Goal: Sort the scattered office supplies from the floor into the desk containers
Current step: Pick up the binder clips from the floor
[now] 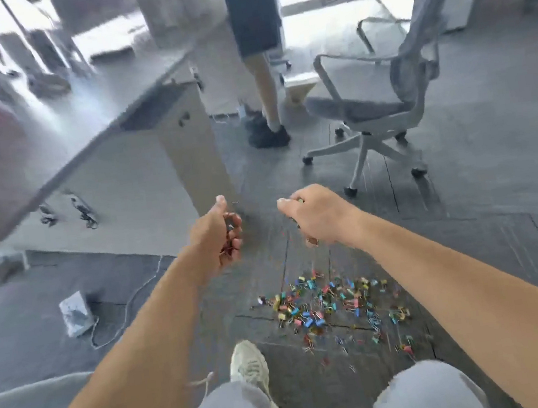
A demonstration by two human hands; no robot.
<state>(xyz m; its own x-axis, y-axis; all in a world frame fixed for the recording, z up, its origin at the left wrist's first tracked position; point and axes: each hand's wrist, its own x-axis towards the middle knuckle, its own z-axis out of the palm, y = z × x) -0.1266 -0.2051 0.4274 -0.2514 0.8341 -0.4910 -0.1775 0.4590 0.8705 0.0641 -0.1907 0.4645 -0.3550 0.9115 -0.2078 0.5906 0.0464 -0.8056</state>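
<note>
The worktop (101, 99) runs along the left and is heavily blurred. A reddish shape sits at its far left edge, but whether that is a container, or what it holds, cannot be told. No container is sharp enough to show its contents.

The clips (330, 302), small and in many colours, lie scattered in a loose heap on the dark floor (473, 244), in front of the person's knees. A few strays trail off toward the near right of the heap. A pale shoe (249, 365) stands just left of the heap.

Both arms reach forward, and both hands are raised above the floor, beyond the heap and apart from it. The left hand (220, 235) is turned palm inward with its fingers curled round a small clutch of clips; dark and reddish bits show between the fingers. The right hand (317, 214) shows its back, fingers curled under and thumb close to the forefinger. Small specks show at its fingertips and below the palm, but whether it grips anything cannot be told. The two hands are near each other, not touching, with the heap lying below and nearer the right one.

On the floor to the left lie a small pale box (76, 314) and a thin cable (127, 310). Farther off are a grey chair (384, 101) on castors and another person's legs (267, 100) beside the end of the worktop.
</note>
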